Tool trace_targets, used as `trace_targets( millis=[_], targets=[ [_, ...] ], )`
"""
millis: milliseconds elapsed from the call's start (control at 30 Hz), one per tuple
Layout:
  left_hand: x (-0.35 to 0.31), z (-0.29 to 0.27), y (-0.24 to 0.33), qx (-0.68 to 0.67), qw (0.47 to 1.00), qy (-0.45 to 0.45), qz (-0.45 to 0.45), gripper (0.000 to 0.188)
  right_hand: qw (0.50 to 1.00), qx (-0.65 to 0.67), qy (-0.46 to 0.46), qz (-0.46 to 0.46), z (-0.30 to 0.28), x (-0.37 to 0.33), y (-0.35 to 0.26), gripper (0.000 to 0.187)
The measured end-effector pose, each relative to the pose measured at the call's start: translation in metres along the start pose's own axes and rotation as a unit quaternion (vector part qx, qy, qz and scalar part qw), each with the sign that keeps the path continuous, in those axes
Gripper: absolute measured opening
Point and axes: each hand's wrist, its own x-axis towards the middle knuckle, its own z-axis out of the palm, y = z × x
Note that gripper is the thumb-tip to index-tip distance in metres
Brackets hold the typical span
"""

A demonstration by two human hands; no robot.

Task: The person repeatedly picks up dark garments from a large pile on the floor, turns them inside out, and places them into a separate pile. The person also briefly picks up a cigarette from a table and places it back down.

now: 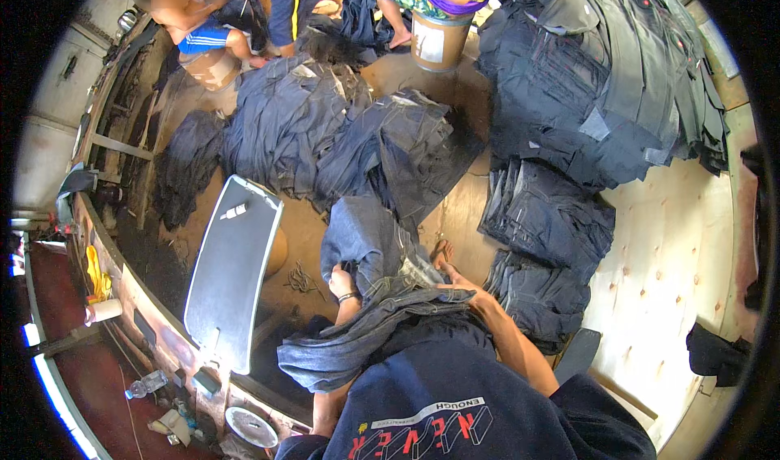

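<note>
A pair of dark blue denim trousers (366, 236) lies across my lap, partly bunched, with paler inner fabric and a seam edge showing. My left hand (342, 283), with a dark band at the wrist, is closed on the trousers' left side. At their right edge, my right hand (455, 276) pinches the cloth near the pale inner part; some of its fingers are hidden. More folded denim (333, 358) drapes over my left forearm. Just beyond my right hand, a bare foot (441, 253) rests on the floor.
A dark board with a white rim (231, 273) stands left, a small white bottle (234, 211) on it. Denim heaps (284, 127) lie ahead; folded stacks (548, 212) and a large pile (569, 78) are right. People sit beyond, one on a brown drum (439, 44).
</note>
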Motion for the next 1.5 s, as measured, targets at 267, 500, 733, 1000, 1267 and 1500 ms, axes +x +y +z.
trace_targets(
  millis=[267,500,733,1000,1267,1500],
  targets=[
    [0.032,0.047,-0.027,-0.274,0.960,-0.034,-0.053,0.037,0.953,0.012,0.161,-0.256,-0.054,-0.039,-0.067,0.091],
    [-0.098,0.031,0.066,-0.080,0.888,-0.323,0.319,0.051,0.897,0.071,0.276,-0.336,-0.088,-0.123,-0.228,0.082],
    [-0.191,0.028,0.192,-0.097,0.769,-0.459,0.435,0.090,0.793,0.181,0.428,-0.393,-0.076,-0.113,-0.251,0.063],
    [-0.161,0.064,0.245,-0.197,0.835,-0.268,0.439,0.093,0.810,-0.014,0.444,-0.382,-0.070,-0.121,-0.190,0.054],
    [-0.121,0.048,0.189,-0.135,0.876,-0.356,0.295,0.096,0.903,-0.004,0.131,-0.409,-0.035,-0.166,-0.213,0.080],
    [-0.124,0.039,0.287,-0.499,0.672,-0.545,0.048,0.099,0.797,-0.203,0.321,-0.469,-0.121,-0.144,-0.230,0.067]
  ],
)
